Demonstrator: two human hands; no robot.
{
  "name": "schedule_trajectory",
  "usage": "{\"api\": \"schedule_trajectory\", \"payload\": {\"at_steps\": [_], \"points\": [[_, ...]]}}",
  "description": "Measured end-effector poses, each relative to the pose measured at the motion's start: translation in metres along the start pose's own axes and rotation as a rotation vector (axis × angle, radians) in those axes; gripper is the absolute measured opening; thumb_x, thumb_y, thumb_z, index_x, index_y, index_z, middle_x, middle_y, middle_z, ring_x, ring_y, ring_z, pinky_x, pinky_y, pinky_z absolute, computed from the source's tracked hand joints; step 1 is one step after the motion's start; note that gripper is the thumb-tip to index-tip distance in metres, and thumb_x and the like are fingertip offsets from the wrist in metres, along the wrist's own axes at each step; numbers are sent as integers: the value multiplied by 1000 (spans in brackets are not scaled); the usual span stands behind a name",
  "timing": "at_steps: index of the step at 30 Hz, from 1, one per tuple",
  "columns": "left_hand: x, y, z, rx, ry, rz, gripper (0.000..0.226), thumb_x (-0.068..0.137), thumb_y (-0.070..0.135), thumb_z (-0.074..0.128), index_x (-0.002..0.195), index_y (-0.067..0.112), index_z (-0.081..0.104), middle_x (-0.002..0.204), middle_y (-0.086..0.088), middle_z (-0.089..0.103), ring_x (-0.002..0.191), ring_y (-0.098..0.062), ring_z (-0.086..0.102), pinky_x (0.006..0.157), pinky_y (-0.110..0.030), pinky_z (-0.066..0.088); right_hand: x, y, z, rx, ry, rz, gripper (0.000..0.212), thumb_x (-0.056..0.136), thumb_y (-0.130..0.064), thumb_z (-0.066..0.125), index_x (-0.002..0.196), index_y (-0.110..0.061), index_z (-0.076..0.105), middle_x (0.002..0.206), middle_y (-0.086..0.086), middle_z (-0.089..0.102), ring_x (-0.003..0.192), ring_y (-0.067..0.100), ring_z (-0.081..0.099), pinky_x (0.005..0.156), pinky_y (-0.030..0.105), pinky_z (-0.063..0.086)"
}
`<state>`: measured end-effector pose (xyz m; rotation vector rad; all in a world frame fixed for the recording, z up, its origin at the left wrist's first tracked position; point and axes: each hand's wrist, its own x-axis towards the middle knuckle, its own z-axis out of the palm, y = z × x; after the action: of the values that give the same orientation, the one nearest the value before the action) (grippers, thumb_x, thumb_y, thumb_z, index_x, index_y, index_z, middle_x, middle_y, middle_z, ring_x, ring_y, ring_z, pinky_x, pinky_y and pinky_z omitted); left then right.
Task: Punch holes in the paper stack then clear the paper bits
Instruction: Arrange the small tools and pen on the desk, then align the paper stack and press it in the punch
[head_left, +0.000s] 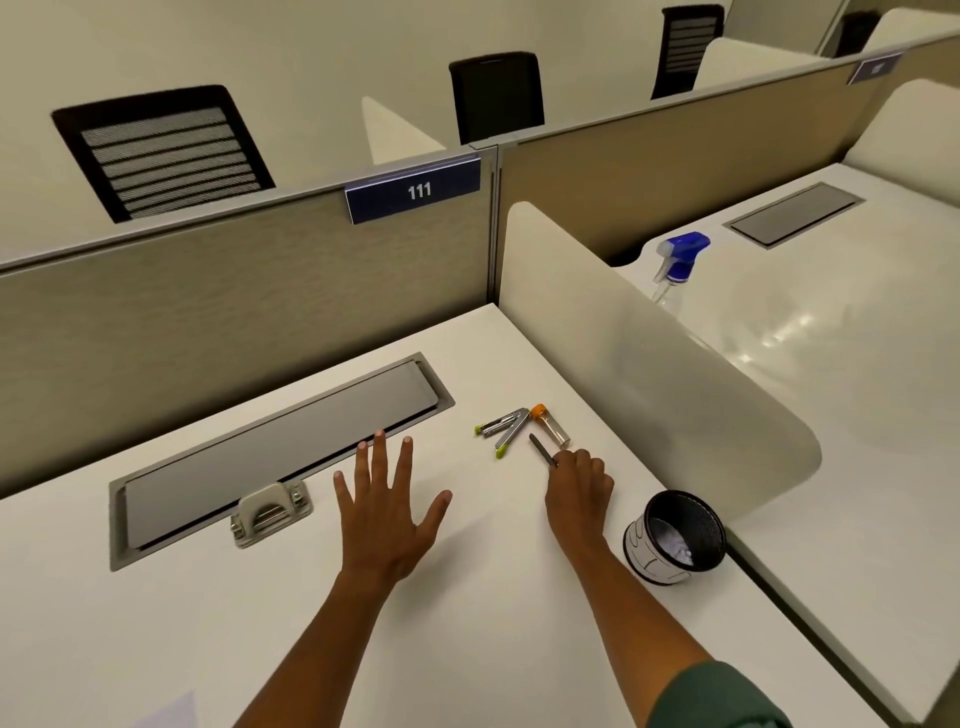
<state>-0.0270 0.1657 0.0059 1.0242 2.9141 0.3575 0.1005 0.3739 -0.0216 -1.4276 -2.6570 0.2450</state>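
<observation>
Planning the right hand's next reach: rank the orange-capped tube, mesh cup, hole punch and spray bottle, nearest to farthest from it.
From the right hand:
1. Orange-capped tube, just beyond the fingertips.
2. Mesh cup, to its right.
3. Hole punch, far left, past the left hand.
4. Spray bottle, behind the divider.

Right hand (577, 486) pinches dark stick (543, 450)

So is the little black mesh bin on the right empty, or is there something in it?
Not empty. The black mesh bin stands upright with white bits lying at its bottom, seen through its open top.
</observation>
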Motion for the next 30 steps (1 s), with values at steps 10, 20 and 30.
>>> {"api": "schedule_trajectory", "payload": {"at_steps": [10,20,30], "points": [[-14,-4,-29,-5,28,-20,94,80,82,9,156,28,4,164,-4,-12,151,-27,-13,119,-58,0,-17,-19,-9,152,132,-96,50,91,-38,57,133,-13,51,136,9,52,126,29,48,99,47,40],[-68,-14,-79,4,121,-89,93,79,83,6,155,30,2,163,-4,-12,151,-27,-13,119,-56,-5,-67,-66,-40,129,158,-338,81,90,-68,28,155,-23,9,163,8,4,150,29,5,117,57,7],[-150,-71,-110,55,164,-257,89,82,80,9,156,31,-2,163,-3,-17,151,-26,-14,120,-56,-1,-125,-125,-58,158,112,-527,83,88,-71,26,155,-25,6,163,7,-1,150,30,0,117,60,8]]}}
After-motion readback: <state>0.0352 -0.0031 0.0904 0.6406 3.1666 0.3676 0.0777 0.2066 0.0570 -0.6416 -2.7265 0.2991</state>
